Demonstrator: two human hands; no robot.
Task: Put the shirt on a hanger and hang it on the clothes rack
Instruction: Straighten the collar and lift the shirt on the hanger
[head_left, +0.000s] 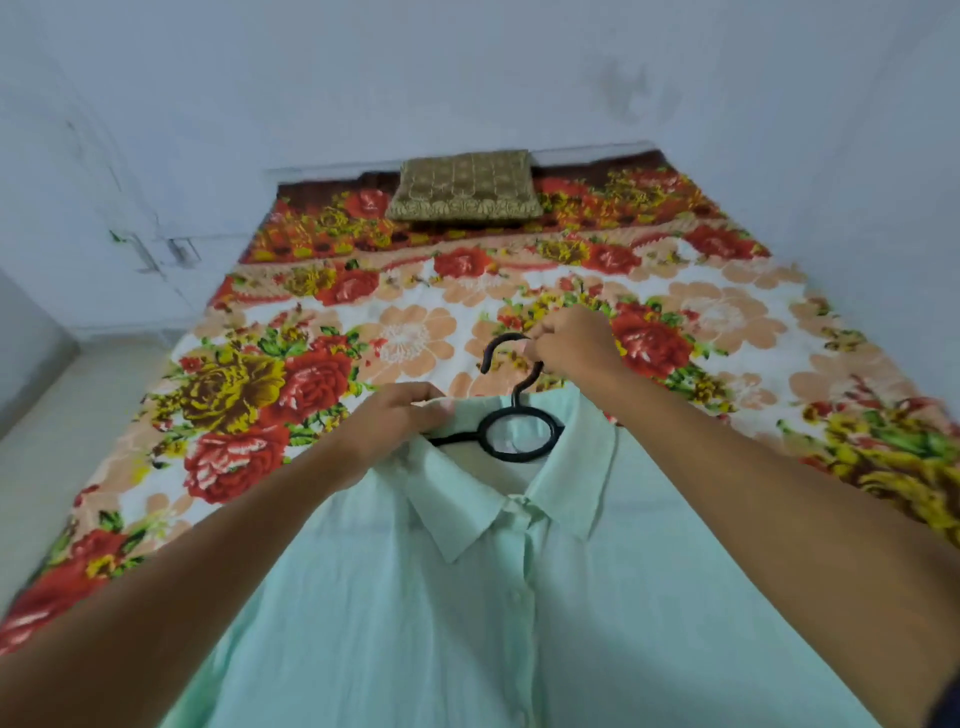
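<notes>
A pale mint-green buttoned shirt (467, 613) lies front-up on the bed, its collar toward the far end. A black hanger (519, 415) sits inside the neck opening; its ring and hook stick out above the collar, and its arms are mostly hidden under the fabric. My right hand (571, 343) pinches the top of the hanger's hook. My left hand (395, 421) grips the shirt's left collar and shoulder where the hanger's arm goes in. No clothes rack is in view.
The bed carries a floral sheet (322, 374) in red, orange and white. A gold-brown patterned pillow (465, 189) lies at the far end against the white wall (467, 78). Pale floor (62, 441) runs along the bed's left side.
</notes>
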